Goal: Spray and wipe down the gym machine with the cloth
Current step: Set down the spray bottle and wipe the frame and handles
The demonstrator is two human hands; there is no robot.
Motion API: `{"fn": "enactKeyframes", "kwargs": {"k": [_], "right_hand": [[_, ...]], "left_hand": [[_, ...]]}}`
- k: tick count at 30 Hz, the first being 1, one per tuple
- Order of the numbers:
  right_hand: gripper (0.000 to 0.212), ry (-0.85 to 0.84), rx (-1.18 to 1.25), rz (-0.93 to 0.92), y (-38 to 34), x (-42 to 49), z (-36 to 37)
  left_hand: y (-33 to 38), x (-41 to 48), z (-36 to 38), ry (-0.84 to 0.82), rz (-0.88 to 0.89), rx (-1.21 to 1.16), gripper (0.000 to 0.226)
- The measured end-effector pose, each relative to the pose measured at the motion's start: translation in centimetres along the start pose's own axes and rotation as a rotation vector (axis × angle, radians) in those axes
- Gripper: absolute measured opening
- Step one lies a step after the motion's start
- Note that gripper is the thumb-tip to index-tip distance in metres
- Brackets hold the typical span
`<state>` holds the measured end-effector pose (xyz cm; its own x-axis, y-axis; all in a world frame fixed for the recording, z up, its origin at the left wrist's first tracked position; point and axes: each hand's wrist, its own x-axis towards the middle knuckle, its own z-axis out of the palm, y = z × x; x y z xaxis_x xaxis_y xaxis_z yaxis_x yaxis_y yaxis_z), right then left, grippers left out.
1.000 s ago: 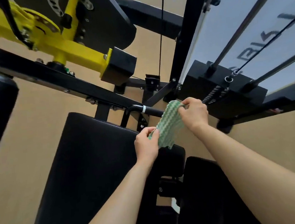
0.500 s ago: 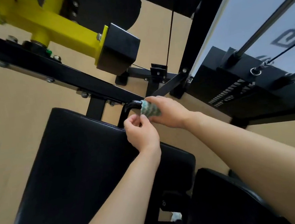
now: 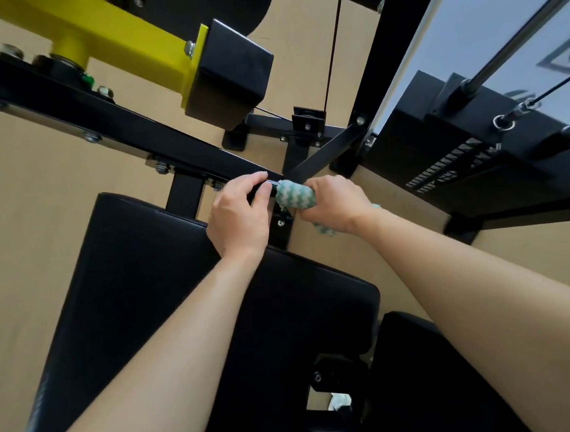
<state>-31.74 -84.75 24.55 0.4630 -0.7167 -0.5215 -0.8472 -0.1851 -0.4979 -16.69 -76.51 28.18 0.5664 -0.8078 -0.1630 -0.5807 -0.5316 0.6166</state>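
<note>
A green-and-white patterned cloth (image 3: 294, 197) is wrapped around the black handle bar (image 3: 272, 184) of the gym machine, just above the black back pad (image 3: 167, 293). My right hand (image 3: 335, 203) is closed around the cloth and the bar, with a corner of cloth hanging below the wrist. My left hand (image 3: 239, 212) grips the bare part of the same bar, just left of the cloth. No spray bottle is in sight.
A black frame beam (image 3: 98, 118) runs diagonally above the pad, with a yellow arm (image 3: 120, 41) and black end block (image 3: 231, 73) over it. The weight stack (image 3: 459, 154) with guide rods and cable stands at right. A black seat pad (image 3: 436, 384) lies bottom right. The floor is tan.
The cloth, held spread between both hands a second ago, is now wrapped round the handle bar under my right hand. My left hand has let go of it and taken the bar.
</note>
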Motion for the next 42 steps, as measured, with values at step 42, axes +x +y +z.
{"fn": "enactKeyframes", "kwargs": {"k": [42], "right_hand": [[0.022, -0.029, -0.125, 0.195, 5.7, -3.9, -0.1]], "left_hand": [[0.7, 0.1, -0.9, -0.072, -0.055, 0.096, 0.03]]}}
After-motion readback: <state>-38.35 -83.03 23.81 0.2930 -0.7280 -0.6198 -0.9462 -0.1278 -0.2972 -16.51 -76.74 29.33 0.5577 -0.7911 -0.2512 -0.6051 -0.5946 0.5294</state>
